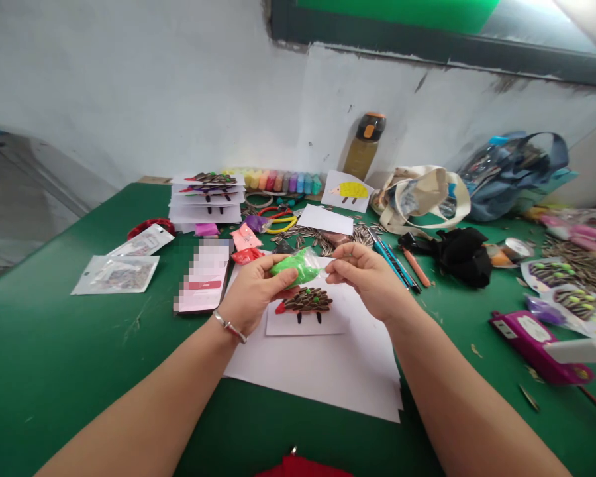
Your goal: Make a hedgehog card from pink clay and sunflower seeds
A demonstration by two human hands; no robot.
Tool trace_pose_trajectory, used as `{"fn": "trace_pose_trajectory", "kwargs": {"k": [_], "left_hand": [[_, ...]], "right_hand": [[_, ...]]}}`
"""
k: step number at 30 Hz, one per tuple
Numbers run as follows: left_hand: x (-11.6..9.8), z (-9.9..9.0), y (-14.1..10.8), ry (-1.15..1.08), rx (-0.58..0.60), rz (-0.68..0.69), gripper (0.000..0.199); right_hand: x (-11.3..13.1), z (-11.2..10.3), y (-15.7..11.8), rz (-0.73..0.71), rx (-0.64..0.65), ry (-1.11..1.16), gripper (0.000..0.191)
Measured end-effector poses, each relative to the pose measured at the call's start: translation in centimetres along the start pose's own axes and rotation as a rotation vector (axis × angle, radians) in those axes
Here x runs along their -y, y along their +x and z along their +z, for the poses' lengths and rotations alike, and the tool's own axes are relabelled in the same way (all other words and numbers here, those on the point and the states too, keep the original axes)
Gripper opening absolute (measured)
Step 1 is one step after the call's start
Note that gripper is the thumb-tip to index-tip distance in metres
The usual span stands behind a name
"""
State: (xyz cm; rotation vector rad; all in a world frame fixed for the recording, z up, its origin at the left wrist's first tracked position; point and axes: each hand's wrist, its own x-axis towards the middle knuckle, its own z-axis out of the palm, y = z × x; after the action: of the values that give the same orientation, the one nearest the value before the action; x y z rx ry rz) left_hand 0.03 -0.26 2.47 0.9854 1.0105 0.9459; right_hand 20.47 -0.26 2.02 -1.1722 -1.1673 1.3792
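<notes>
My left hand (251, 291) holds a small clear bag of bright green clay (294, 267) between thumb and fingers. At the bag's right end, the fingers of my right hand (365, 278) are pinched together; whatever they grip is too small to make out. Below both hands lies a white card (305, 326) bearing a hedgehog made of seeds (310, 301), with a red nose, green dots and two dark legs. This card rests on larger white sheets (328, 371).
On the green table (99, 358) are a phone (206, 275) and seed packets (122, 273) at left, stacked cards (206, 212) behind, loose seeds and blue pens (390, 262) beyond, and a black pouch (461, 257) and purple glue gun (539, 344) at right.
</notes>
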Motion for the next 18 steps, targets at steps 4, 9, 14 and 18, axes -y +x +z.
{"fn": "trace_pose_trajectory", "kwargs": {"k": [4,9,14,18], "left_hand": [[-0.05,-0.03,0.0,-0.002,0.002,0.002,0.042],[0.12,-0.1,0.0,0.021,0.038,0.013,0.044],[0.15,-0.03,-0.12,0.11,0.059,0.044,0.05],[-0.13,0.18,-0.39,0.267,0.047,0.077,0.045]], "right_hand": [[-0.28,-0.02,-0.01,0.106,0.1,0.002,0.029],[-0.65,0.29,-0.1,0.124,0.217,0.019,0.021],[-0.56,0.07,-0.11,0.173,0.262,0.002,0.025],[-0.3,-0.47,-0.09,0.177,0.3,-0.07,0.023]]}}
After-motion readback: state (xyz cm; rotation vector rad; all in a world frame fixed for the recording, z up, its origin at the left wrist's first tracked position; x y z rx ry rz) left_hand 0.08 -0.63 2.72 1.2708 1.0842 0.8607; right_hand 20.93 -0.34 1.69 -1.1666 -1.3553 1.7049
